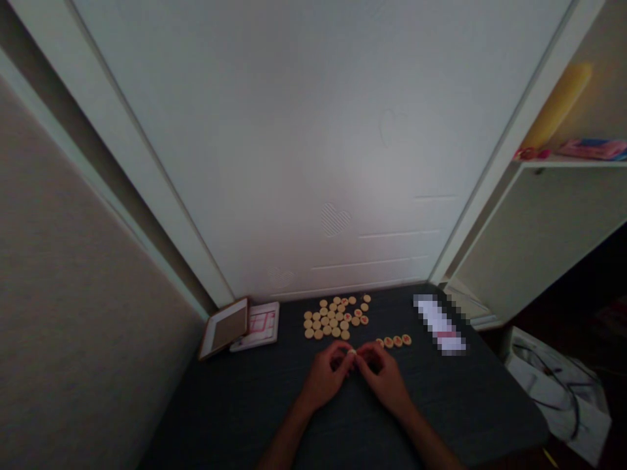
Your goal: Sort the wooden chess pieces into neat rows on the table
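Note:
My left hand (326,375) and my right hand (385,375) meet over the table, fingertips pinched together. Between them is a small pale Chinese chess piece (353,352), mostly covered by the fingers. Just beyond my hands lies a loose cluster of round wooden Chinese chess pieces (333,323). Most show plain faces, while a few on the right side carry red marks. A short row of red-marked pieces (398,341) runs to the right of my right hand, its left end partly hidden by that hand.
On the dark table (245,405), a white box with red lines (262,325) sits at the back left, a brown-edged box lid (225,328) leaning over it. A blurred-out white item (438,325) lies at right. Behind stands a white panel (294,163). A white box with cables (558,391) is lower right.

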The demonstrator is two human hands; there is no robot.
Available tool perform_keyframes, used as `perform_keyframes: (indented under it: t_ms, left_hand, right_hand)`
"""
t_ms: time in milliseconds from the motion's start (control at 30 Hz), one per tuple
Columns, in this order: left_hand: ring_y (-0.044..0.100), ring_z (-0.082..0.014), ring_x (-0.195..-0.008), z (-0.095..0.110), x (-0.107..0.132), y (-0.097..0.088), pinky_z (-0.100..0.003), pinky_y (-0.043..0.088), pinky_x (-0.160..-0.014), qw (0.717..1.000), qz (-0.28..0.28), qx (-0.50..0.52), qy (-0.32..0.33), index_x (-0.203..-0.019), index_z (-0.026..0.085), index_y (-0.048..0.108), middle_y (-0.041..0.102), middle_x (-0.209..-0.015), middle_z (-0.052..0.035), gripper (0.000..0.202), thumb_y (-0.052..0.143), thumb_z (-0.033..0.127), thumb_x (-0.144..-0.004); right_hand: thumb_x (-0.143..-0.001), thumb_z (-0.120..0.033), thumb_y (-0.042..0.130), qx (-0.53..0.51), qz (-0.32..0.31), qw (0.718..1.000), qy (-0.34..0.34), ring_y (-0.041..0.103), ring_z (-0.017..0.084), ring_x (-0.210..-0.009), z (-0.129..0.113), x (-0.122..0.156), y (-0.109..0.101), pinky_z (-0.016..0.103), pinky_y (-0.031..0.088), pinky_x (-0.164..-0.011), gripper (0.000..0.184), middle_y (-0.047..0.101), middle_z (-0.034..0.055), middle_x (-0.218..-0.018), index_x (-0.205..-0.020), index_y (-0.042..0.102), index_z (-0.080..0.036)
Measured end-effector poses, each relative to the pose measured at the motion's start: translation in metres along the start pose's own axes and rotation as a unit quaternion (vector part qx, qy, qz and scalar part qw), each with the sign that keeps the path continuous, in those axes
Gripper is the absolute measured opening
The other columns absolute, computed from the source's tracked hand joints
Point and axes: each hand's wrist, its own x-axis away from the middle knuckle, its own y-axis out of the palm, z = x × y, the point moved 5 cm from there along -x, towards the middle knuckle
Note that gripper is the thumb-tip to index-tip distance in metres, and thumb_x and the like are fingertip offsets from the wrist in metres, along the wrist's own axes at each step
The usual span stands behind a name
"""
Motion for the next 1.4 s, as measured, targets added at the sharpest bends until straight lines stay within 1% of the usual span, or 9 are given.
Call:
perform_keyframes:
  t_ms: [133, 300, 533, 667, 867, 1067, 1167, 1300, 1400]
  left_hand:
    - [0.069, -0.0182, -0.071, 0.003, 0.001, -0.002, -0.027, 0.052, -0.068, 1.000, 0.007, 0.008, -0.004, -0.104, 0.020, 0.066, 0.075, -0.079, -0.0028, 0.033, 0.056, 0.049, -0.094]
    - [0.070, -0.0195, -0.075, 0.008, 0.002, -0.001, -0.028, 0.053, -0.071, 1.000, -0.005, 0.017, -0.010, -0.105, 0.020, 0.067, 0.076, -0.083, -0.0040, 0.034, 0.056, 0.050, -0.093]
    - [0.070, -0.0198, -0.078, 0.005, 0.003, -0.002, -0.029, 0.052, -0.074, 1.000, -0.004, 0.025, -0.001, -0.117, 0.022, 0.061, 0.076, -0.085, -0.0040, 0.033, 0.057, 0.045, -0.094]
    - [0.070, -0.0197, -0.078, 0.003, 0.003, -0.002, -0.028, 0.052, -0.073, 1.000, -0.004, 0.020, 0.009, -0.119, 0.022, 0.059, 0.075, -0.084, -0.0039, 0.033, 0.061, 0.042, -0.092]
    - [0.069, -0.0190, -0.076, 0.004, 0.003, -0.001, -0.027, 0.051, -0.069, 1.000, 0.005, 0.000, 0.005, -0.117, 0.023, 0.061, 0.075, -0.085, -0.0031, 0.033, 0.064, 0.042, -0.090]
    - [0.068, -0.0188, -0.078, 0.002, 0.003, 0.000, -0.027, 0.051, -0.070, 1.000, -0.004, -0.023, -0.002, -0.117, 0.024, 0.064, 0.076, -0.089, -0.0030, 0.033, 0.065, 0.041, -0.089]
    - [0.069, -0.0194, -0.079, -0.001, 0.002, 0.001, -0.027, 0.051, -0.070, 1.000, -0.008, -0.028, -0.007, -0.117, 0.024, 0.065, 0.077, -0.091, -0.0034, 0.033, 0.066, 0.040, -0.088]
    - [0.069, -0.0197, -0.082, 0.000, 0.001, 0.000, -0.028, 0.051, -0.071, 0.999, 0.002, -0.036, -0.005, -0.114, 0.023, 0.067, 0.077, -0.095, -0.0042, 0.031, 0.064, 0.041, -0.089]
    - [0.069, -0.0197, -0.081, 0.002, 0.001, -0.001, -0.028, 0.051, -0.071, 0.999, 0.001, -0.040, -0.001, -0.113, 0.024, 0.068, 0.077, -0.095, -0.0039, 0.029, 0.064, 0.041, -0.090]
  right_hand:
    - [-0.089, -0.043, 0.065, 0.027, -0.005, 0.999, -0.018, 0.070, 0.020, -0.079, -0.003, 0.000, 0.002, 0.030, 0.055, -0.073, 0.025, 0.073, 0.0041, -0.087, -0.101, 0.068, -0.021]
    - [-0.089, -0.041, 0.066, 0.044, -0.004, 0.999, -0.024, 0.070, 0.020, -0.081, -0.001, 0.000, 0.002, 0.031, 0.055, -0.074, 0.026, 0.074, 0.0049, -0.090, -0.106, 0.067, -0.022]
    - [-0.090, -0.042, 0.063, 0.040, -0.002, 0.999, -0.012, 0.070, 0.021, -0.082, 0.003, -0.001, 0.001, 0.033, 0.056, -0.075, 0.028, 0.074, 0.0052, -0.092, -0.111, 0.068, -0.023]
    - [-0.089, -0.042, 0.065, 0.044, 0.003, 0.999, -0.015, 0.071, 0.023, -0.085, 0.002, -0.002, 0.001, 0.034, 0.056, -0.077, 0.028, 0.075, 0.0060, -0.094, -0.110, 0.070, -0.023]
    - [-0.090, -0.048, 0.064, 0.013, 0.005, 1.000, -0.007, 0.072, 0.024, -0.087, -0.001, -0.003, 0.000, 0.036, 0.057, -0.079, 0.032, 0.076, 0.0068, -0.095, -0.109, 0.071, -0.023]
    - [-0.088, -0.055, 0.064, 0.010, 0.024, 0.999, 0.018, 0.072, 0.024, -0.084, 0.006, -0.005, -0.003, 0.033, 0.057, -0.076, 0.036, 0.076, 0.0064, -0.089, -0.099, 0.072, -0.022]
    - [-0.088, -0.054, 0.065, 0.002, 0.026, 0.999, 0.025, 0.072, 0.024, -0.082, 0.008, -0.005, -0.003, 0.033, 0.056, -0.075, 0.034, 0.076, 0.0061, -0.088, -0.098, 0.072, -0.022]
    - [-0.086, -0.053, 0.068, 0.001, 0.037, 0.999, 0.037, 0.073, 0.025, -0.080, 0.010, -0.004, -0.005, 0.033, 0.056, -0.073, 0.032, 0.076, 0.0060, -0.085, -0.092, 0.071, -0.022]
    - [-0.088, -0.053, 0.065, 0.007, 0.042, 0.998, 0.038, 0.073, 0.024, -0.079, 0.011, -0.004, -0.006, 0.033, 0.055, -0.072, 0.032, 0.076, 0.0058, -0.084, -0.091, 0.071, -0.022]
